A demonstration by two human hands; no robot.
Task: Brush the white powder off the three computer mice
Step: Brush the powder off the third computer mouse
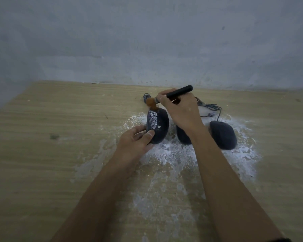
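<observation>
Left hand [135, 140] grips the left mouse [160, 126] at its near end, thumb on top. The mouse looks tilted; can't tell if it's clear of the table. Right hand [180, 110] pinches a black-handled brush [179, 92], bristles [151, 103] at the mouse's far end.

Table [59, 154] is wood, with white powder [164, 154] spilled wide around and in front of all three mice. Right mouse [223, 134] and middle mouse [183, 137] sit in the spill, tops mostly dark. The held mouse has a speckled powder strip down its left side.

Handling guess: light, hard, smooth plastic shell, slippery with powder. Best held by the sides at the rear, which leaves the top free. Bristles are soft, so light strokes should do. Cables [212, 107] are tangled behind and may drag.

Hidden: middle mouse mostly behind the right wrist, left fingers under the held mouse, and its cable is unclear.
</observation>
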